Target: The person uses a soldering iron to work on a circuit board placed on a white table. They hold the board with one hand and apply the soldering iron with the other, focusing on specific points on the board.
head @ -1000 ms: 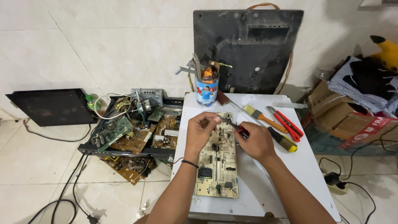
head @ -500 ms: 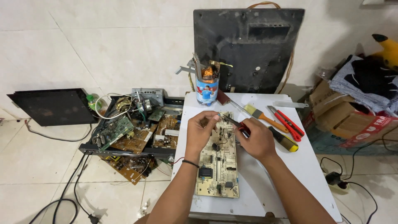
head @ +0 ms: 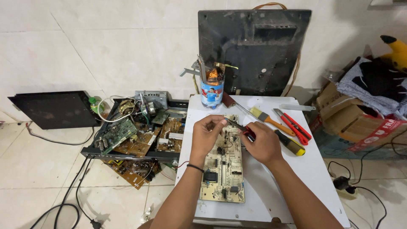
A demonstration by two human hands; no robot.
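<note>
Lying flat on the white bench (head: 296, 186), the long tan circuit board (head: 223, 169) runs lengthwise away from the person, its far end just beneath both hands. The left hand (head: 206, 138) hovers over the board's upper left, its fingers (head: 217, 121) pinched nearly shut on something too small to make out, perhaps a wire lead or a tiny part. The right hand (head: 263, 143) is curled closed around the red handles of a slim pair of pliers (head: 241, 126), whose dark tip points toward the left fingertips above the board. The board looks light and stiff, yet fragile: its top is crowded with small upright parts that would bend or snap under pressure, so the bare edges are the safe place to take hold, not the populated face. To the right on the bench lie a paintbrush (head: 266, 117) with an orange handle, red-handled cutters (head: 293, 126) and a yellow-and-black screwdriver (head: 290, 143), all close together. A can (head: 211, 92) stuffed with tools stands at the bench's far edge, before a dark panel (head: 253, 51) leaning on the wall. On the floor to the left, a black tray (head: 127, 153) holds a heap of other boards and wires.
</note>
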